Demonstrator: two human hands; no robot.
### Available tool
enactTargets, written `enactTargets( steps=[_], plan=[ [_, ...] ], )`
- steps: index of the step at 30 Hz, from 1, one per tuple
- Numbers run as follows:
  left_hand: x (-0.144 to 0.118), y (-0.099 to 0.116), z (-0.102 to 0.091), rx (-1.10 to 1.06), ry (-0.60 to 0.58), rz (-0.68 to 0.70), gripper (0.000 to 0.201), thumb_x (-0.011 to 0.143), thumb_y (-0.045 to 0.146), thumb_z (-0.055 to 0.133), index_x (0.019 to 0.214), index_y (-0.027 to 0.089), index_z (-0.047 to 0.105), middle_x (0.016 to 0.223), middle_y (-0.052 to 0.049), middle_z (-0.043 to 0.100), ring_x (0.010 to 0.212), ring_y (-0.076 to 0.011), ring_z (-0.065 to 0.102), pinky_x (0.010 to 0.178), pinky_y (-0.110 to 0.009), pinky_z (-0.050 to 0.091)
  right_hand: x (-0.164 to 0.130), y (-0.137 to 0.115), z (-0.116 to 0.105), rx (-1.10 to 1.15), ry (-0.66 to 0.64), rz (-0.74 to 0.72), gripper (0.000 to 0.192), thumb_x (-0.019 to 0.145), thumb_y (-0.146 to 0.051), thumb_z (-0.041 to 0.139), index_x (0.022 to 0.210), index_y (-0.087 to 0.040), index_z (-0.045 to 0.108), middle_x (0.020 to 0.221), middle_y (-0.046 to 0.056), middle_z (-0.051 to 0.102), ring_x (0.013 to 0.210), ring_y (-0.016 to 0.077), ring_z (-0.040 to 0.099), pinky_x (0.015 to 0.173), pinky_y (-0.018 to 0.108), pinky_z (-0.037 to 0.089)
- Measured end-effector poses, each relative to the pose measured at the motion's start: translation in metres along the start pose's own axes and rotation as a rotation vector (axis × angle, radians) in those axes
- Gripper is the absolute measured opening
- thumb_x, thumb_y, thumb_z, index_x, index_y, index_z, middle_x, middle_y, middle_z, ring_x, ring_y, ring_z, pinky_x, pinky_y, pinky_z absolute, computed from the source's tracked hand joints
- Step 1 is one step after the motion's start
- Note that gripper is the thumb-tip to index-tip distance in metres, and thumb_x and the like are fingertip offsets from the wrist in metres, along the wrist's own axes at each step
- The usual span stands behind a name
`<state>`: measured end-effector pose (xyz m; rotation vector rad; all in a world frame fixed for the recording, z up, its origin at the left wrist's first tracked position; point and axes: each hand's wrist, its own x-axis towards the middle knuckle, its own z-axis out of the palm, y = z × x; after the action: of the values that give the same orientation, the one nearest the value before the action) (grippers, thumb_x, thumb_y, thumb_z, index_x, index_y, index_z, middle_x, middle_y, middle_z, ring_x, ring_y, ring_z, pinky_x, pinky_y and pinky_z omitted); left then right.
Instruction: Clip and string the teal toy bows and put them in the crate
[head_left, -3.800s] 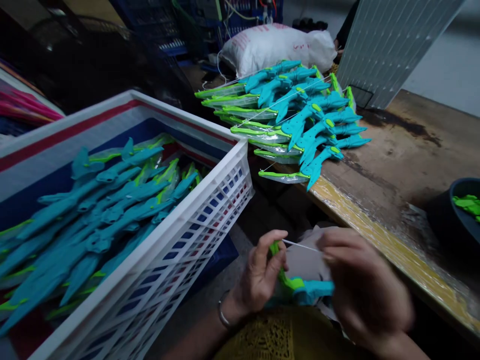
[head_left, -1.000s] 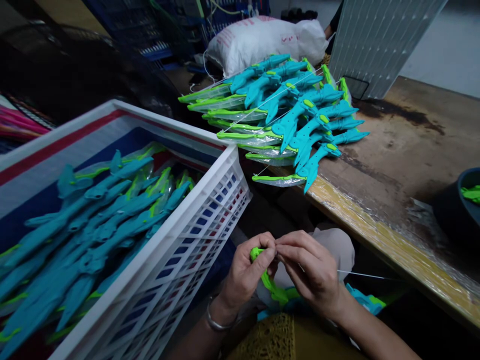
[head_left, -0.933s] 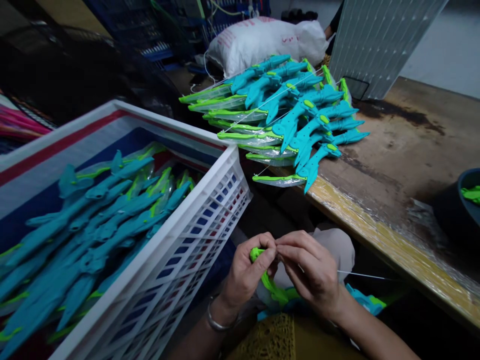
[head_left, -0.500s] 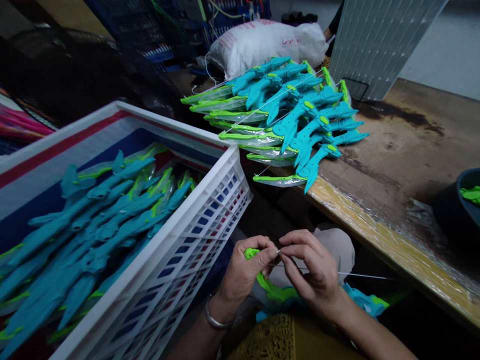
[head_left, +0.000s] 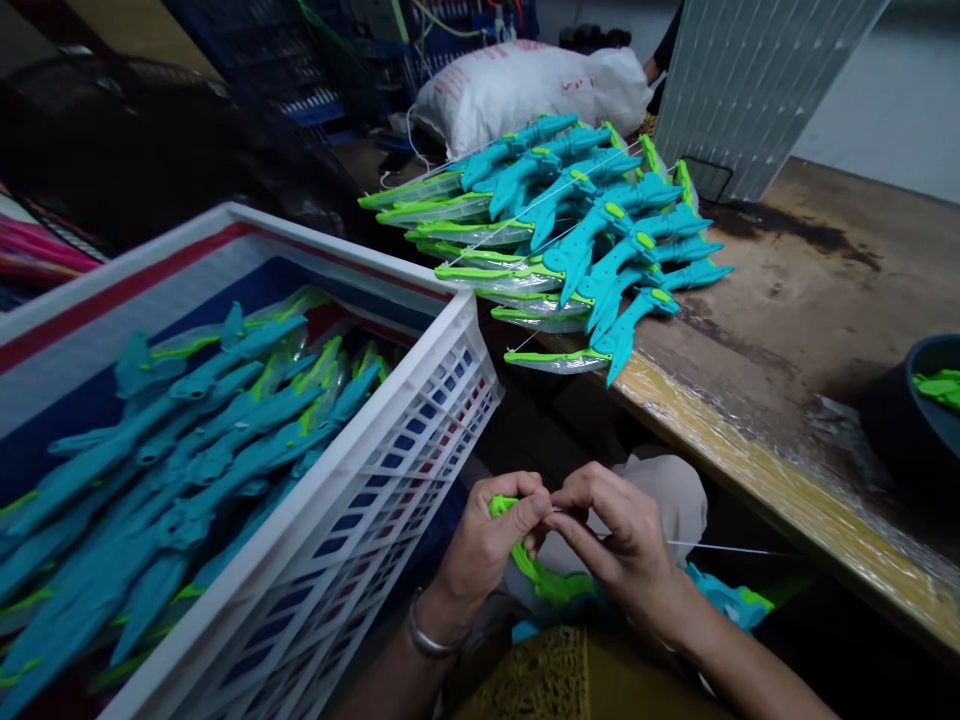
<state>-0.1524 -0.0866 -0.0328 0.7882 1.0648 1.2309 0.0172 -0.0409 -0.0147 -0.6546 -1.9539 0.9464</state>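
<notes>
Low in front of my body lies a teal and green toy bow (head_left: 551,585), partly covered by my hands and lap. My left hand (head_left: 499,535), with a metal bangle at the wrist, is closed round the bow's green limb near its tip. My right hand (head_left: 619,525) has thumb and fingers pinched together against the left fingertips, on what looks like the string's end. A white string (head_left: 724,548) runs out to the right from behind the right hand. The bow's other end (head_left: 727,597) shows past my right wrist. The fingers hide the limb tip itself.
A white plastic crate (head_left: 390,480) full of teal bow parts stands on the left. Several toy bows (head_left: 592,230) are piled on the wooden table (head_left: 780,310). Behind them lies a white sack (head_left: 517,95). A dark bucket (head_left: 919,420) holding green pieces stands at the right.
My right hand's fingers have shifted slightly left and closed in against my left fingertips. My left hand keeps its hold on the bow's limb.
</notes>
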Motion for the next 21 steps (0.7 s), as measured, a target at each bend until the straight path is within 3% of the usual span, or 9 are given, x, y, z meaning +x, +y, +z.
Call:
enactTargets(
  steps=[8,21],
  plan=[
    [0.001,-0.005,0.000,-0.062,0.022,0.011,0.039,0.090,0.044,0.078,0.068,0.015,0.063,0.061,0.004,0.052,0.050,-0.0074,0.047,0.050,-0.021,0.036,0.001,-0.004,-0.003,-0.127,0.001,-0.008,0.013,0.101,-0.011,0.057,0.091,-0.018,0.056,0.079,0.000,0.058,0.069,0.0117,0.054,0.060,0.024,0.040],
    [0.004,-0.004,-0.002,-0.044,0.025,0.017,0.043,0.092,0.045,0.076,0.065,0.016,0.059,0.056,0.004,0.049,0.049,-0.0085,0.046,0.049,-0.022,0.037,-0.007,-0.017,-0.018,-0.317,-0.100,0.072,0.011,0.095,-0.010,0.051,0.091,-0.019,0.049,0.082,0.000,0.054,0.069,0.0130,0.053,0.061,0.027,0.038]
  ],
)
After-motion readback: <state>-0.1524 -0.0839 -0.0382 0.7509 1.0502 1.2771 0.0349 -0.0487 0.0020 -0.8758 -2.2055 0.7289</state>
